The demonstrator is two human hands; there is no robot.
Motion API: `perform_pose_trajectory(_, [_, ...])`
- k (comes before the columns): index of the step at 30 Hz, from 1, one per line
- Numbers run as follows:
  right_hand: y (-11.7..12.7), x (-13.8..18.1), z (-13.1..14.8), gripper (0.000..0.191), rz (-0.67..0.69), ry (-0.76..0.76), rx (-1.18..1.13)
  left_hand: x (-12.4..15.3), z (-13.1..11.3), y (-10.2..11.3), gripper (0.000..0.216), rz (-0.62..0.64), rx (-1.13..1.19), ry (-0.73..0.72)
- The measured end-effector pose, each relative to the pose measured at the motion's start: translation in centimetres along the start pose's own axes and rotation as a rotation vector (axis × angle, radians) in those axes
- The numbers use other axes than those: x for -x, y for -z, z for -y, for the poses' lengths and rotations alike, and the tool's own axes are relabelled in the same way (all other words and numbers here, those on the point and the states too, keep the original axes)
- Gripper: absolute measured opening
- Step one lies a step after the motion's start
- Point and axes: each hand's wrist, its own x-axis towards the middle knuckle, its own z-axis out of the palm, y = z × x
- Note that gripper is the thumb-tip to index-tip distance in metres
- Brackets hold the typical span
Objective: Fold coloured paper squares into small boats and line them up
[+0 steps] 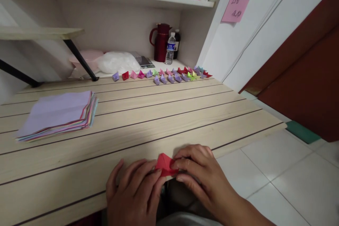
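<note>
A small piece of folded red paper (164, 163) lies at the table's front edge, a crease running down its pointed top. My left hand (136, 187) grips its left side, with the other fingers spread over the wood. On its right side, the thumb and fingers of my right hand (197, 173) pinch it. The fingertips hide both side edges of the paper. To the left sits a stack of coloured paper (60, 109) with a lilac sheet on top. Along the back of the table stand rows of small folded paper boats (171, 78) in several colours.
Behind the boats stand a dark red jug (161, 42), a water bottle (170, 49) and a dark bottle (177, 42). A white plastic bag (118, 62) lies left of them. A small raised shelf (39, 33) on black legs stands at the back left. Floor tiles (265, 162) show beyond the right edge.
</note>
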Motion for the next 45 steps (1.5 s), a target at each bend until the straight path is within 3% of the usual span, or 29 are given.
perform_pose_trajectory(7, [0.0, -1.2, 0.0, 0.008, 0.008, -0.045, 0.004, 0.0, -0.1, -0.4, 0.017, 0.017, -0.020, 0.091])
perform_pose_trajectory(11, [-0.5, -1.6, 0.1, 0.003, -0.052, -0.059, -0.014, 0.0, -1.0, -0.8, 0.006, -0.056, -0.052, 0.164])
perform_pose_trajectory(16, [-1.0, -2.3, 0.5, 0.010, -0.048, -0.118, -0.001, -0.4, -2.1, -1.2, 0.009, -0.120, -0.124, 0.240])
perform_pose_trajectory(23, [-1.6, -2.9, 0.6, 0.014, 0.000, -0.153, 0.135, -1.0, -2.9, -1.3, 0.010, -0.065, -0.205, 0.296])
perform_pose_trajectory(31, [-2.1, -3.1, 0.5, 0.024, -0.037, -0.191, 0.253, -1.6, -3.4, -1.1, 0.008, 0.034, -0.251, 0.325])
perform_pose_trajectory(37, [-1.1, -4.3, 0.8, 0.027, 0.093, -0.287, 0.272, -1.5, -3.0, -1.2, 0.007, 0.065, -0.285, 0.301])
perform_pose_trajectory(40, [-0.2, -5.3, 0.8, 0.028, 0.199, -0.308, 0.263, -0.8, -1.9, -1.2, 0.008, 0.027, -0.277, 0.222])
perform_pose_trajectory(45, [0.6, -6.5, 0.3, 0.029, 0.289, -0.287, 0.184, 1.0, -1.2, -1.0, 0.047, -0.150, -0.352, 0.017])
